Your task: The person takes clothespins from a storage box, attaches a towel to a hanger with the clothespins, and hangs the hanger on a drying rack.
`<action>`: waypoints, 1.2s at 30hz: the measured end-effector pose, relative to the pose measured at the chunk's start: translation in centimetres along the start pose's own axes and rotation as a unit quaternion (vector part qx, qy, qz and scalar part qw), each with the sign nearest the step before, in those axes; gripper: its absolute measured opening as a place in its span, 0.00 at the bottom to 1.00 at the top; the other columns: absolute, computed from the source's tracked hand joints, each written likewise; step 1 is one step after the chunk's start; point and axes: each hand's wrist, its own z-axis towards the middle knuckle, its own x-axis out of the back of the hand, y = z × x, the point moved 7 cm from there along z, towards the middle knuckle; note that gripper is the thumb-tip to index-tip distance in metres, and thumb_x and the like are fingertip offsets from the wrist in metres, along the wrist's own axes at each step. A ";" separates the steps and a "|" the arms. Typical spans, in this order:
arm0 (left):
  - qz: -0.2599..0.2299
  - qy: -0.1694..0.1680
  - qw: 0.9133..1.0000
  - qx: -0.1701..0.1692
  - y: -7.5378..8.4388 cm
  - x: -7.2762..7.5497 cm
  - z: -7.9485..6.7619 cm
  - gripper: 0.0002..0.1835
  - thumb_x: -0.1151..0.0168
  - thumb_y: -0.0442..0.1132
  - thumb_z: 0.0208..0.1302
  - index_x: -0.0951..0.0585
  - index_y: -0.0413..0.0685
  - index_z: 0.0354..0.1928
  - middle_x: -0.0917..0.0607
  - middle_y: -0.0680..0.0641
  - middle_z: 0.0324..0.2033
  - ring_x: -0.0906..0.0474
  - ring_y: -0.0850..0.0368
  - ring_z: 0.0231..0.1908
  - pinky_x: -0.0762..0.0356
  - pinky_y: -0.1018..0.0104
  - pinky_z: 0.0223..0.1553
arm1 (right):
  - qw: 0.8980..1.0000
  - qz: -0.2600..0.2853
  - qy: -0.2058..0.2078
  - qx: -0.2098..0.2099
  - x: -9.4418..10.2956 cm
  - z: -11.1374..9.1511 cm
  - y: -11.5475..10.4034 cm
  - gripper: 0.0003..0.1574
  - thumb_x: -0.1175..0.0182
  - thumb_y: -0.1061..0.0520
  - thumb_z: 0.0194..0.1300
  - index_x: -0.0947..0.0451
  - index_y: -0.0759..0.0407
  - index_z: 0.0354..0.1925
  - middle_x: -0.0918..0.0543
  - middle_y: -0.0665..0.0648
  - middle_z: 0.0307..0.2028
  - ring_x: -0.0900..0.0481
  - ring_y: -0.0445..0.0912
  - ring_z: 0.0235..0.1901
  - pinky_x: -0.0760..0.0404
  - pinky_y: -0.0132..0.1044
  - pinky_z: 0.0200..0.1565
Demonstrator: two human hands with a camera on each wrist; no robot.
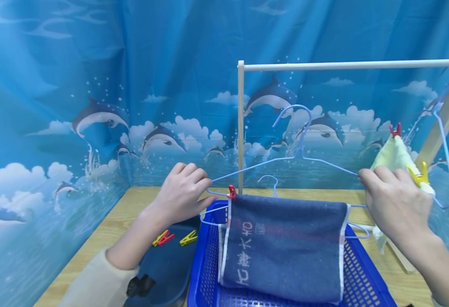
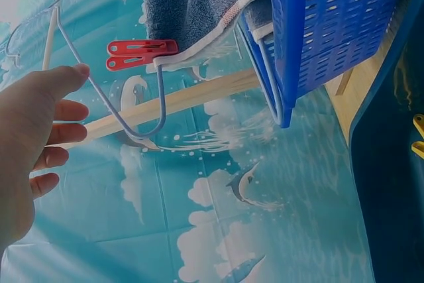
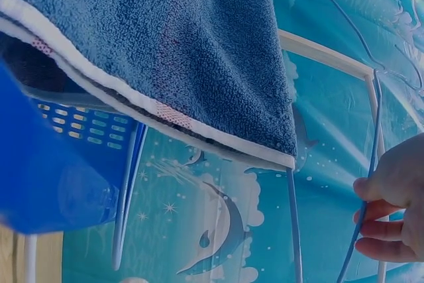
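Two shoulders of the blue hanger, above the basket, pinched by left hand and right hand | navy towel drapes over its bar, probably soft and floppy, apt to slide | wire likely light, springy, best held level by both shoulders

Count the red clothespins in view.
3 red clothespins: one on the towel's upper left, one on the pale cloth, one in the dark tray; others may be hidden.

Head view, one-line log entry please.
right hand: pinches raised hanger; left hand: at its left arm, grip unclear; towel: over its bar; red clip: towel's top left
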 end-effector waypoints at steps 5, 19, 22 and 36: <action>-0.004 0.003 1.000 0.001 -0.2 0.1 -0.1 0.16 0.29 0.54 0.48 0.18 0.49 0.29 0.19 0.50 0.29 0.27 0.52 0.33 0.32 0.59 0.37 | 1.000 -0.006 -0.002 0.000 0.0 0.0 -0.1 0.09 0.51 0.65 0.60 0.23 0.59 0.29 0.26 0.58 0.21 0.29 0.61 0.25 0.45 0.49 0.08; -0.006 -0.003 1.000 0.008 -0.5 -0.1 -0.5 0.16 0.29 0.53 0.48 0.18 0.49 0.28 0.19 0.50 0.29 0.27 0.53 0.33 0.32 0.59 0.37 | 0.998 -0.006 0.050 0.037 0.2 0.4 -0.8 0.14 0.54 0.65 0.62 0.23 0.62 0.25 0.27 0.62 0.18 0.29 0.64 0.24 0.38 0.61 0.31; -0.006 0.001 1.000 0.010 -0.8 0.0 -0.7 0.16 0.28 0.53 0.47 0.17 0.49 0.28 0.19 0.50 0.28 0.27 0.52 0.32 0.33 0.59 0.36 | 0.998 -0.002 0.048 0.038 0.0 0.4 -0.8 0.15 0.55 0.66 0.62 0.24 0.62 0.24 0.26 0.62 0.18 0.28 0.63 0.22 0.38 0.63 0.38; -0.011 -0.104 0.992 0.071 -3.4 -2.7 -3.3 0.15 0.32 0.52 0.53 0.17 0.48 0.29 0.21 0.51 0.27 0.29 0.54 0.30 0.34 0.62 0.32 | 0.998 -0.007 0.052 0.044 0.1 0.1 0.0 0.15 0.52 0.60 0.65 0.23 0.64 0.25 0.24 0.64 0.20 0.29 0.63 0.19 0.34 0.60 0.33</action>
